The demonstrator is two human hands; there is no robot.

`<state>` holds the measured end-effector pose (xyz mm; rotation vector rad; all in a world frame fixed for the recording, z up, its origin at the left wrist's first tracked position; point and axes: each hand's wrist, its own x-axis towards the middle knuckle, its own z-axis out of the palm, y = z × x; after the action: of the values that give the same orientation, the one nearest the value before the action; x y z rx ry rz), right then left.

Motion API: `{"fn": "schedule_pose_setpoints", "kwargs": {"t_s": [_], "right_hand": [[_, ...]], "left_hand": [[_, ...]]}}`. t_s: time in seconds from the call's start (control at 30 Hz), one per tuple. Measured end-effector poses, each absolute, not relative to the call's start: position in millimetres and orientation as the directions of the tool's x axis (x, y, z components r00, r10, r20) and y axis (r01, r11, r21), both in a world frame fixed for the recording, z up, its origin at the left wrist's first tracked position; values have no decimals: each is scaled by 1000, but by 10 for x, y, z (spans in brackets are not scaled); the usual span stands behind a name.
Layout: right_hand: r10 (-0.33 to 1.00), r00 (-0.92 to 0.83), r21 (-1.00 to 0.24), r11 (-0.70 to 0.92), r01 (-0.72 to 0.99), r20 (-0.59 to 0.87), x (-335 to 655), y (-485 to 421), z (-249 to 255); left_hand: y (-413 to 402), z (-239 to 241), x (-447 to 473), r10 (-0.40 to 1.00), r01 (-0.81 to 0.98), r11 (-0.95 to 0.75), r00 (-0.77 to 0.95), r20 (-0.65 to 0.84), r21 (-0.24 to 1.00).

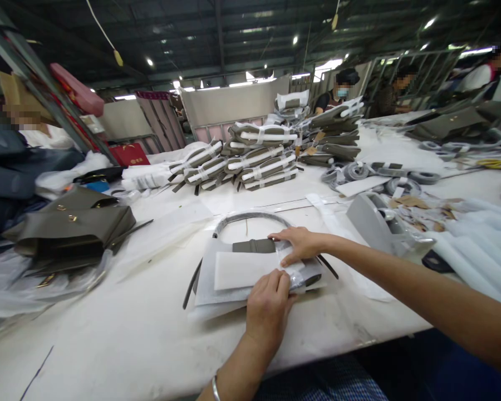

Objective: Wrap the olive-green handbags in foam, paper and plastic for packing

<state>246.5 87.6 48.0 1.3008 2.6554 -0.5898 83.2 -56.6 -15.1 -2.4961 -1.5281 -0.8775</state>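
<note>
A grey-olive handbag (pixel 254 245) lies flat on the white table (pixel 108 345), partly covered by white foam sheet (pixel 237 269) and clear plastic wrap. Its dark handle (pixel 250 216) arches behind it. My left hand (pixel 268 308), with a silver bracelet at the wrist, presses on the near edge of the wrapped bag, fingers curled onto the foam. My right hand (pixel 299 244) lies across the bag's right side, fingers stretched flat on the wrapping.
Stacks of wrapped olive bags (pixel 250 159) fill the table's middle back. Unwrapped olive bags (pixel 73 225) sit at left. A grey tape dispenser (pixel 378 220) and white foam rolls (pixel 476 250) lie at right. Other people work at the far side.
</note>
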Motion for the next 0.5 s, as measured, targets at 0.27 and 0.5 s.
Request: {"fn": "schedule_pose_setpoints", "kwargs": {"t_s": [0.27, 0.5], "right_hand": [[823, -493, -362, 385, 849, -282, 2370, 907, 486], [895, -444, -413, 421, 807, 45, 2441, 569, 380]], "left_hand": [[-575, -177, 816, 779, 847, -499, 347, 522, 182], [-599, -137, 764, 752, 816, -552, 398, 526, 171]]}}
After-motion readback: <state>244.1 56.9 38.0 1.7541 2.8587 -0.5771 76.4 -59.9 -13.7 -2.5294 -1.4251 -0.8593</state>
